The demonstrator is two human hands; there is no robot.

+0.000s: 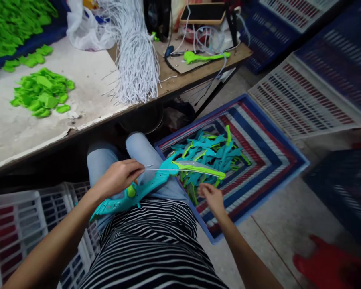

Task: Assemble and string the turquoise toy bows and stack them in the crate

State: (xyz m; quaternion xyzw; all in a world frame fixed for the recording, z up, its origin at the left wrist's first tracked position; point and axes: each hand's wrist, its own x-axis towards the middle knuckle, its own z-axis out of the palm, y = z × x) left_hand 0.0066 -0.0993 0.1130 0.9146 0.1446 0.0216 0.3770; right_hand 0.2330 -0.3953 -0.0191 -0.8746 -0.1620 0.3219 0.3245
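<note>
A teal toy bow (152, 185) with a lime green and grey limb (200, 166) lies slanted across my lap. My left hand (123, 175) is closed in a pinch on a white string (159, 169), above the teal body. From those fingers the string runs taut along the bow to the limb's far tip. My right hand (212, 198) is just below that tip, apart from it, with its fingers curled together. Whether anything is between them is too small to tell. Part of the teal body is hidden under my left hand and forearm.
Teal and green toy parts (210, 150) fill part of a striped, blue-rimmed crate (267, 148) beside my knees. On the table (90, 80) are a bundle of white strings (136, 60), a green pile (43, 92) and a phone (203, 13). A white crate (21, 224) stands at left.
</note>
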